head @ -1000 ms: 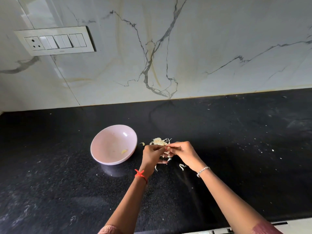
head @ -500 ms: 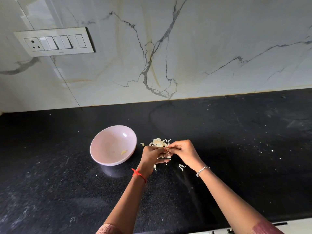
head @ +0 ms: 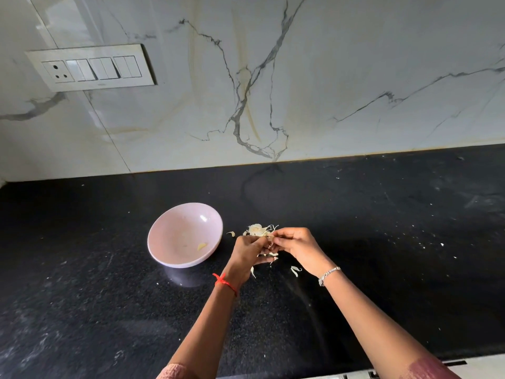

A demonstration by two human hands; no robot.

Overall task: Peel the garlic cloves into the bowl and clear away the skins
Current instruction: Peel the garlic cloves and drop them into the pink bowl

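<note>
A pale pink bowl (head: pixel 164 236) stands on the black counter (head: pixel 382 242), left of my hands, with one peeled garlic clove (head: pixel 201 246) lying in it. My left hand (head: pixel 247 255) and my right hand (head: pixel 297 246) meet just right of the bowl, their fingertips pinching a small garlic clove (head: pixel 269 237) between them; most of it is hidden by the fingers. Behind my hands lies a pile of garlic skins (head: pixel 257 229). Loose skin pieces (head: pixel 295 270) lie on the counter near my right wrist and one skin piece (head: pixel 231 233) lies by the bowl.
A white marble wall (head: pixel 300 91) rises behind the counter, with a switch panel (head: pixel 93 67) at the upper left. White specks dot the counter at the right. The counter's front edge (head: pixel 464 361) shows at the lower right.
Both hands stay together over the skins, working the clove with small finger movements. The bowl and the skins on the counter have not moved.
</note>
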